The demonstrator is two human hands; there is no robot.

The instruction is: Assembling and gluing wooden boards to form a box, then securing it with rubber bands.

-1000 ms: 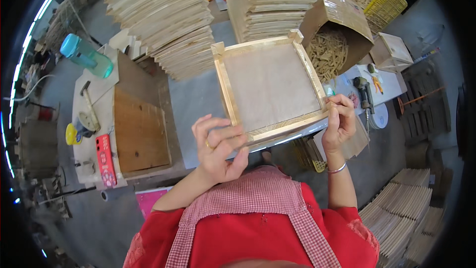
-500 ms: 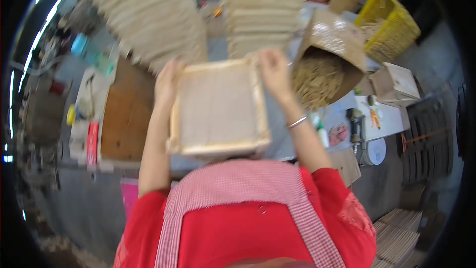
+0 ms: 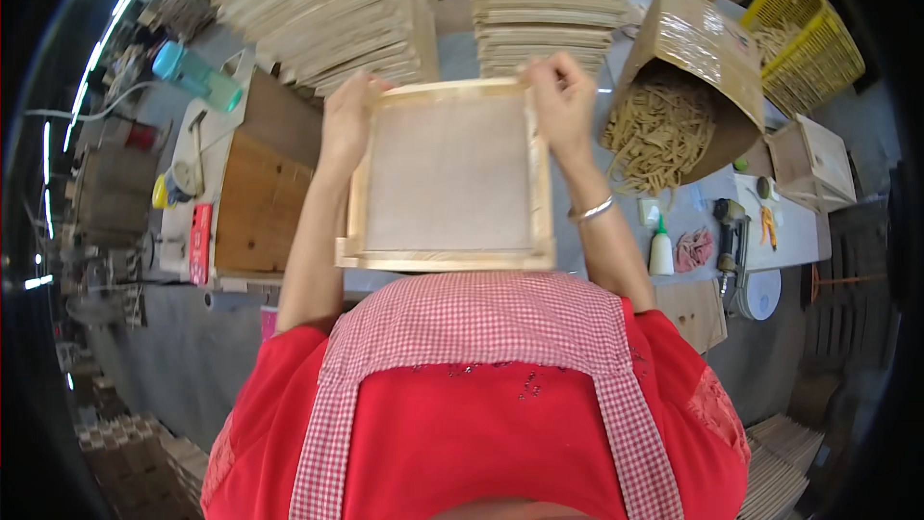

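Note:
A square, pale wooden frame with a flat greyish panel inside it is held up in front of my chest. My left hand is closed on its upper left side, with the fingertips hidden behind the wood. At the upper right corner, my right hand is closed with curled fingers against the frame; a bracelet circles that wrist. The frame's near edge is close to my checked apron.
Beyond stand two tall stacks of wooden pieces. To the right are a cardboard box of tan strips, a yellow crate, a glue bottle, a pink cloth and a nail gun. At left, a hammer lies near a wooden board.
The view has shifted and become sharper. Both hands keep hold of the wooden frame, which appears slightly higher and further right in the picture.

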